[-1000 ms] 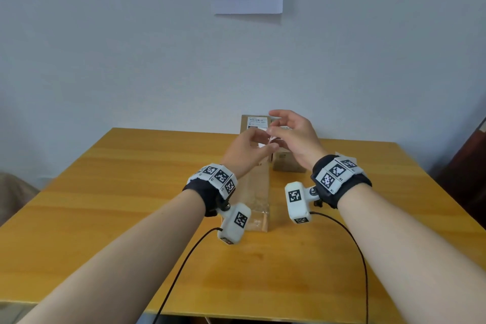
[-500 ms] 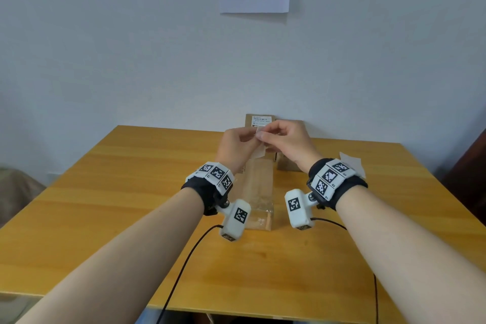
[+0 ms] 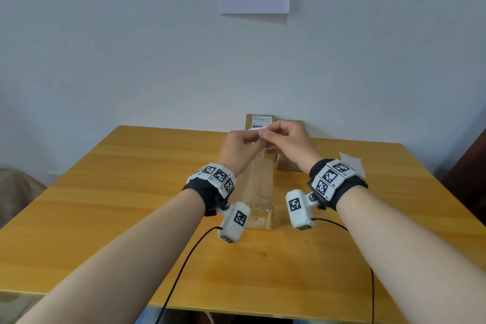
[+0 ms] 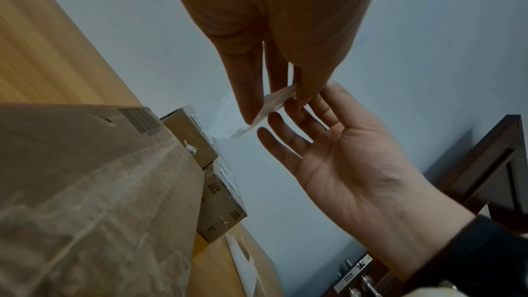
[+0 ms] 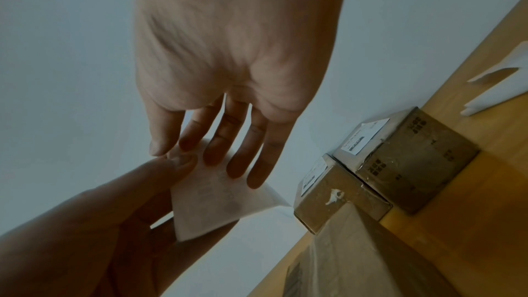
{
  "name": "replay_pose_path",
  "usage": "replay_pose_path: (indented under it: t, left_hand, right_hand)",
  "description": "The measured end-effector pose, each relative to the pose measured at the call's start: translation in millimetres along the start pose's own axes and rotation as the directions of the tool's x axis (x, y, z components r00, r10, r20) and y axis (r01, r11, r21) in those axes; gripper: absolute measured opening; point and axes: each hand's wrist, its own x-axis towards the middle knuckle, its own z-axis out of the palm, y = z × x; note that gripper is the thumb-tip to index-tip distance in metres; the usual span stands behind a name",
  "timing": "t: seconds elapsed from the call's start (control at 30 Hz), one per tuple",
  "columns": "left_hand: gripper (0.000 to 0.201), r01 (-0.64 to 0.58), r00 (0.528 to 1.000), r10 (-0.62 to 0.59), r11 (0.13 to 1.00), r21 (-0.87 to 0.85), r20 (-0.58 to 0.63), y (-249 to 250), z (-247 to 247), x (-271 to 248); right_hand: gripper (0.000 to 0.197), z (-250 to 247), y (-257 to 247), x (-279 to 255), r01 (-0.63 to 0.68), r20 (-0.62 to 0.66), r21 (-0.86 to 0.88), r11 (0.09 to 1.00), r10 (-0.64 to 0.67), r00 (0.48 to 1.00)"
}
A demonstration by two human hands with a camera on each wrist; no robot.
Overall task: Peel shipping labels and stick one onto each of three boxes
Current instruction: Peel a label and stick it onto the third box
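My left hand [image 3: 251, 139] and right hand [image 3: 267, 134] meet in the air above a long taped cardboard box [image 3: 259, 192], and both pinch one white shipping label [image 5: 214, 200]. In the right wrist view the left thumb and the right thumb and index finger hold the same corner, with the other right fingers lying on the sheet. The left wrist view shows the label [image 4: 274, 103] edge-on between my left fingertips. Two small brown boxes [image 5: 328, 189] [image 5: 414, 162] stand at the far end of the long box by the wall, each with a label on top.
The boxes stand on a wooden table [image 3: 105, 205] against a pale wall. White backing sheets [image 3: 352, 166] lie at the far right of the table. A dark wooden piece of furniture [image 4: 485, 166] stands to the right. Camera cables trail off the table's near edge.
My right fingers, spread a second ago, have curled onto the label. Both hands have drawn together; they have barely moved over the last half second.
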Motion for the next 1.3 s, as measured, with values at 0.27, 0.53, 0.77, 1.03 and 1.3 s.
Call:
replay_pose_path:
  t: [0.27, 0.53, 0.77, 1.03, 1.3]
  left_hand:
    - [0.02, 0.023, 1.0, -0.023, 1.0, 0.001, 0.004, 3.1, -2.2, -1.0]
    - [0.015, 0.074, 0.997, -0.075, 0.997, -0.038, -0.029, 4.2, -2.2, -1.0]
    - [0.012, 0.143, 0.988, -0.151, 0.979, -0.142, -0.041, 3.5, -5.9, -0.1]
    - [0.014, 0.19, 0.975, -0.202, 0.974, -0.125, -0.088, -3.1, -8.1, 2.7]
    - [0.012, 0.237, 0.957, -0.265, 0.95, -0.204, -0.119, -4.1, -10.1, 2.0]
  right_hand:
    - [0.008, 0.2, -0.2, 0.4, 0.021, -0.012, 0.012, 1.0, -0.02, 1.0]
    - [0.005, -2.8, -2.9, -1.7, 0.031, -0.027, -0.039, 0.999, -0.032, 0.999]
    - [0.007, -2.6, -0.4, -2.7, 0.04, -0.001, -0.094, 0.995, -0.04, 0.999]
    - [0.006, -2.8, -0.3, -2.3, 0.002, -0.034, -0.111, 0.994, -0.006, 0.999]
    - [0.01, -5.3, 1.9, -3.7, -0.077, -0.08, -0.026, 0.997, 0.075, 0.994]
